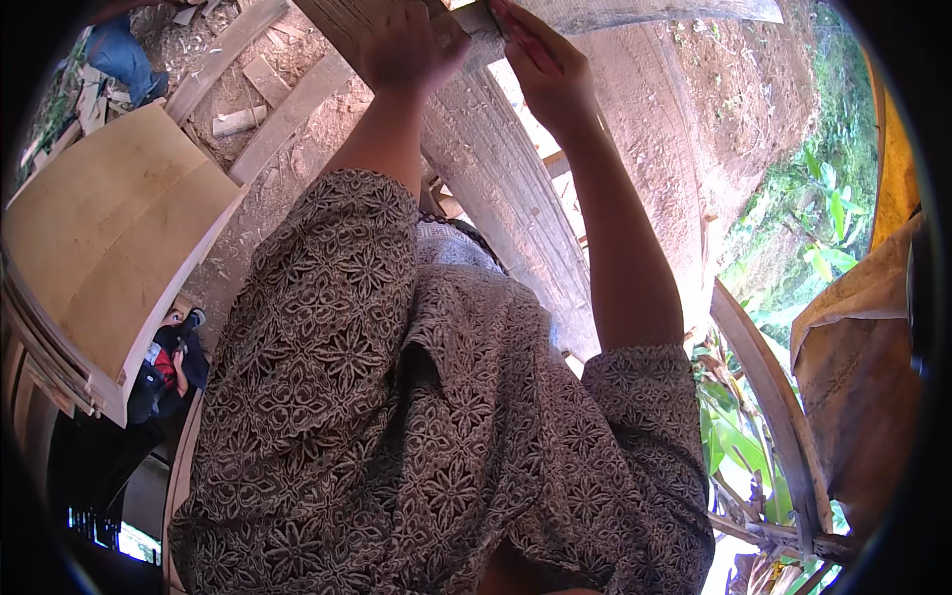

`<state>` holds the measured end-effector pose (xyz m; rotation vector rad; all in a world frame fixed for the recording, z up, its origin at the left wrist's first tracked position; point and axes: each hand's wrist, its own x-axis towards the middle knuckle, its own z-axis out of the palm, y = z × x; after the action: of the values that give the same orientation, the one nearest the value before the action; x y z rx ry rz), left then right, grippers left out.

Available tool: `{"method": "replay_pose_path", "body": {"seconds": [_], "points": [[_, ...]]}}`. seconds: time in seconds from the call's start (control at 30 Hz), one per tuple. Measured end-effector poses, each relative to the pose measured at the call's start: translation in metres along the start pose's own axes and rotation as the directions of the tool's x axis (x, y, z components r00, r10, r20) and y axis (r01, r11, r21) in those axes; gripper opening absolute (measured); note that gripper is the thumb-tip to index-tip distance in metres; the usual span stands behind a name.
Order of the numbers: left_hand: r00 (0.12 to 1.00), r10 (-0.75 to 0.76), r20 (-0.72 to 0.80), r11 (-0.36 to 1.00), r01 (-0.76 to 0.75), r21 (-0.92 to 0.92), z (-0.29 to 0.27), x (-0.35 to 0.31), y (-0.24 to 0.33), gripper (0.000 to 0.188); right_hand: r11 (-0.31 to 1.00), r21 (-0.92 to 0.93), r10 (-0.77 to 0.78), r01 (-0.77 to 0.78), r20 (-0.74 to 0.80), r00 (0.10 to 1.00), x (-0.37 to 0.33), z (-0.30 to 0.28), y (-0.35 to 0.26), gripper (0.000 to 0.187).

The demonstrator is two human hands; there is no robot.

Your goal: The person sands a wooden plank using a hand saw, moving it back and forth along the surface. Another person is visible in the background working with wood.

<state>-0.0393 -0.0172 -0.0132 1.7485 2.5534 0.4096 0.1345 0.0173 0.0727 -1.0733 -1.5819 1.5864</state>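
At the top of the head view, my left hand (409, 52) is closed over a dark, rough wooden board (342, 22), its fingers curled at the board's surface. Just right of it, my right hand (550, 84) grips a slim tool with a reddish handle (535, 50); its exact kind is not clear. The tool's dark end meets the wood between my two hands. A long pale plank (654, 14) runs off to the right at the upper edge. Below the hands, a weathered grey plank (496, 169) slants toward my body.
Light-coloured sheets (129, 228) are stacked at left. Wood offcuts (266, 81) and shavings litter the dirt ground. Another person's leg in blue (124, 59) shows at upper left, and a person in dark clothes (174, 367) at lower left. Green plants and a brownish tarp (858, 387) stand at right.
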Motion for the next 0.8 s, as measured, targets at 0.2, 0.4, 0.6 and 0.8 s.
{"method": "replay_pose_path", "body": {"seconds": [0.2,0.4,0.6,0.8], "points": [[0.984,-0.114,-0.136,0.992,0.104,-0.074,0.020,0.005,-0.014,0.032,0.981,-0.178,0.077,-0.074,0.011,0.997,-0.170,-0.064,-0.074,0.047],[0.982,-0.030,-0.188,0.993,0.008,-0.115,0.019,0.001,-0.016,0.028,0.989,-0.110,0.113,-0.102,0.093,0.989,-0.214,-0.090,-0.111,0.057],[0.998,-0.059,0.035,0.998,0.060,-0.027,0.016,0.000,-0.009,0.039,0.979,-0.198,-0.034,0.056,0.112,0.993,-0.075,-0.067,-0.009,0.047],[0.996,0.003,0.084,0.999,-0.006,0.036,0.012,0.003,-0.006,0.038,0.998,-0.059,0.015,-0.013,0.027,1.000,0.034,0.010,0.000,0.042]]}}
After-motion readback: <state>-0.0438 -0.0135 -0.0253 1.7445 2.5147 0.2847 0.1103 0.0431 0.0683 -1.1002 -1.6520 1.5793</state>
